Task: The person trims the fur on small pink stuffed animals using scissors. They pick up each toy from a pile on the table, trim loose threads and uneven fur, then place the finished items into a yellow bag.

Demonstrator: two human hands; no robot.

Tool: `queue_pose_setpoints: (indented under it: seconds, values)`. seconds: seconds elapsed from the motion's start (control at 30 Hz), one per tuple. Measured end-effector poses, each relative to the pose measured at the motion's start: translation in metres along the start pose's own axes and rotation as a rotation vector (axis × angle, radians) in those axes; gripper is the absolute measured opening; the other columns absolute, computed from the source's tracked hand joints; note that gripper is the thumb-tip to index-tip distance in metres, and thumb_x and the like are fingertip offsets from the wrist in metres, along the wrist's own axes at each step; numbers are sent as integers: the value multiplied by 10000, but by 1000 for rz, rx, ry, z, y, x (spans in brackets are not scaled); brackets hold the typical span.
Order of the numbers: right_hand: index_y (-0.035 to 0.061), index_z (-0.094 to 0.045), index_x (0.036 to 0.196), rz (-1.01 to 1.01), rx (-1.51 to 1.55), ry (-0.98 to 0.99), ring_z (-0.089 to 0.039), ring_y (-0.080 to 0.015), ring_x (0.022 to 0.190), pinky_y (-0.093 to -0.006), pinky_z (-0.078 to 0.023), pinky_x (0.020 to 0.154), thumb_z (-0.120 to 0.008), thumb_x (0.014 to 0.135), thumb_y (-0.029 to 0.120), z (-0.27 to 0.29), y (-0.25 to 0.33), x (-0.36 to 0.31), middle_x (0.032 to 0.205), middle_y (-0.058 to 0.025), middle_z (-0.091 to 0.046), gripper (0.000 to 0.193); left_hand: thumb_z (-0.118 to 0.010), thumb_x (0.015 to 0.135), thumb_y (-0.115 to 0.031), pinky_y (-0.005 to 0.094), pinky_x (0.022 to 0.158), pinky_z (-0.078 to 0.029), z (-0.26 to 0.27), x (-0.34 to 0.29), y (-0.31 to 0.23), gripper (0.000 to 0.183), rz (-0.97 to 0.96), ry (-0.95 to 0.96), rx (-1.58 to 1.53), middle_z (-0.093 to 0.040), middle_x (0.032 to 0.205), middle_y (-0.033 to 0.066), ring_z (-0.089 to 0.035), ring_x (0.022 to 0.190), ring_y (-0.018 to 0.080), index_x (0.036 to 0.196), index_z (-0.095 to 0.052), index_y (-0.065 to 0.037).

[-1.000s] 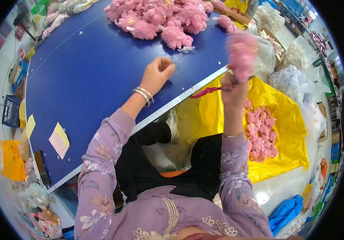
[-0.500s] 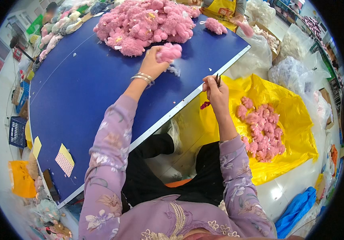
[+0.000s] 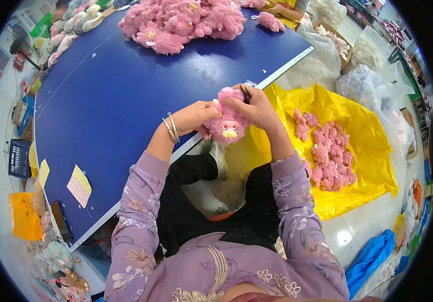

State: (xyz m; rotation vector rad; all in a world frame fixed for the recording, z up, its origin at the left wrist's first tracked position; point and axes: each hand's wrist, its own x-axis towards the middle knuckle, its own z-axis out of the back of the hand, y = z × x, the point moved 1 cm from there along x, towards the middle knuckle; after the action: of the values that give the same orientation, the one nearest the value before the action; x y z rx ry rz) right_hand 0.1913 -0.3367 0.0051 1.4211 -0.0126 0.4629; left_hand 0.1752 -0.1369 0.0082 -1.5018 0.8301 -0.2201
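A pink plush toy (image 3: 225,124) with a small doll face is held between my two hands over the near edge of the blue table (image 3: 110,116). The toy hangs face down toward me, its head lowest. My left hand (image 3: 196,118) grips it from the left. From the other side my right hand (image 3: 257,109) presses its thumb on the plush body. A dark, pointed hand tool (image 3: 245,92) sticks out of the right hand's grip; its exact kind is partly hidden. At the table's far side lies a big heap of pink plush toys (image 3: 181,25).
On the right, a yellow plastic sheet (image 3: 367,151) on the floor bears several small pink plush toys (image 3: 331,156). A lone pink toy (image 3: 269,21) lies near the far table corner, beside another person's arm (image 3: 277,9). Sticker sheets (image 3: 79,187) lie at the table's left.
My left hand has brought the pink plush toy back from near the heap toward me. My right hand has moved left and now grips the toy too, keeping the dark tool.
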Motion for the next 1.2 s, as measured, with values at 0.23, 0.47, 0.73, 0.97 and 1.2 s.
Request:
queue_pose_setpoints:
  seconds: [0.23, 0.47, 0.73, 0.97, 1.2]
  values:
    - [92, -588, 764, -4, 224, -263, -483, -48, 640, -236, -410, 570, -656, 886, 223, 46, 27, -4, 711, 59, -545, 192, -454, 981, -282, 232, 346, -194, 29, 14, 12, 371, -361, -401, -227, -320, 523, -52, -268, 395, 55, 643, -380, -150]
    - [64, -639, 831, -74, -499, -348, -570, -98, 681, -261, -461, 579, -615, 911, 242, 45, -28, 10, 744, -20, -623, 197, -485, 985, -242, 180, 405, -301, 23, 19, 6, 217, -458, -646, -303, -524, 719, -8, -412, 498, 49, 1072, -572, -63]
    - [-40, -560, 769, -57, -338, -339, -541, -138, 618, -328, -457, 582, -665, 853, 266, 24, -22, 5, 659, -93, -575, 335, -465, 989, -324, 206, 558, -425, 25, 21, 11, 380, -418, -364, -205, -624, 1007, 42, -565, 752, 88, 1229, -530, -38]
    - [29, -563, 821, 13, 219, -485, -517, -57, 658, -225, -413, 572, -746, 826, 225, 0, -8, -3, 734, 17, -583, 269, -537, 951, -341, 215, 584, -487, -14, 12, 0, 456, -508, -549, -17, -598, 1050, 44, -589, 847, 101, 1288, -477, -39]
    - [31, -586, 898, -155, 315, -316, -535, -88, 732, -250, -455, 635, -746, 781, 186, -12, -11, -7, 834, -15, -599, 252, -609, 925, -267, 212, 383, -379, -11, 16, 8, 339, -548, -626, 70, -572, 737, 0, -501, 495, 63, 1172, -547, -44]
